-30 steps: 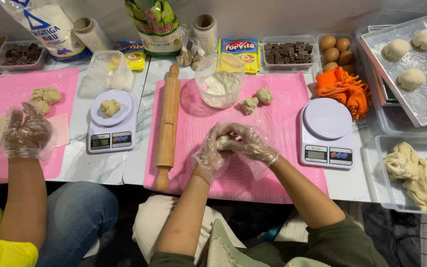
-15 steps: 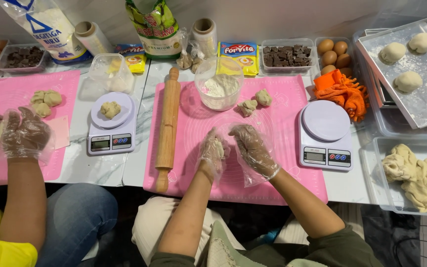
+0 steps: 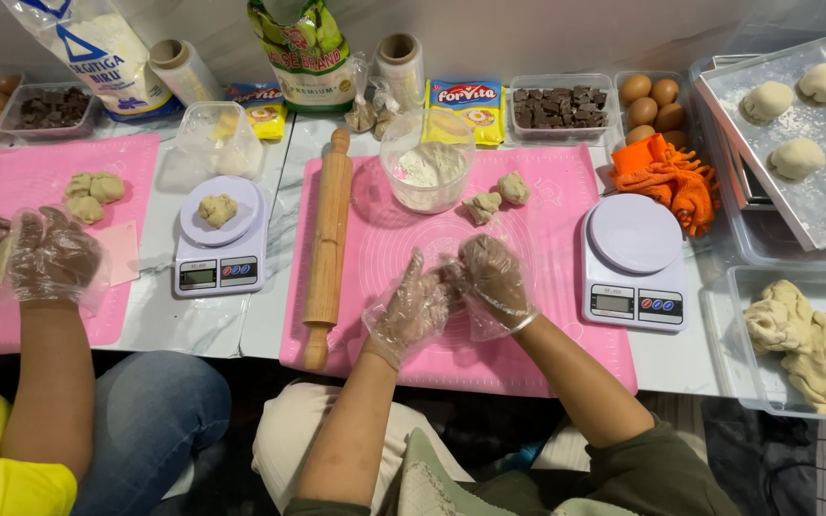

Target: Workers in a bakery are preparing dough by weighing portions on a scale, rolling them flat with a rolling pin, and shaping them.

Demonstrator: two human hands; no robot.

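Both hands are seen above the pink mat (image 3: 537, 354) in the middle of the counter (image 3: 212, 330), and both are covered with thin clear plastic gloves. The left hand (image 3: 411, 311) is held with its fingers (image 3: 413, 272) spread rather wide and pointing away from the body. The right hand (image 3: 489, 279) is curled just beside it, the two touching at the thumbs. Whether a piece of dough is pressed between them cannot be told, because the place where they meet is hidden by the gloves.

Two small dough pieces (image 3: 496, 196) are lying on the far part of the mat, next to a clear bowl of flour (image 3: 427, 170). A wooden rolling pin (image 3: 327, 244) is laid along the left edge of the mat, and a white scale (image 3: 633, 258) is standing to the right of it.

Some trouble can be judged possible from here. The gloves are loose and wrinkled, so soft dough may stick to the plastic and be torn when the hands are parted. The rolling pin is close to the left wrist; if it is pushed by the arm, it may be rolled off the near edge of the counter. At the left, another person's gloved hand (image 3: 50, 258) is working over a second mat (image 3: 40, 177), well apart.
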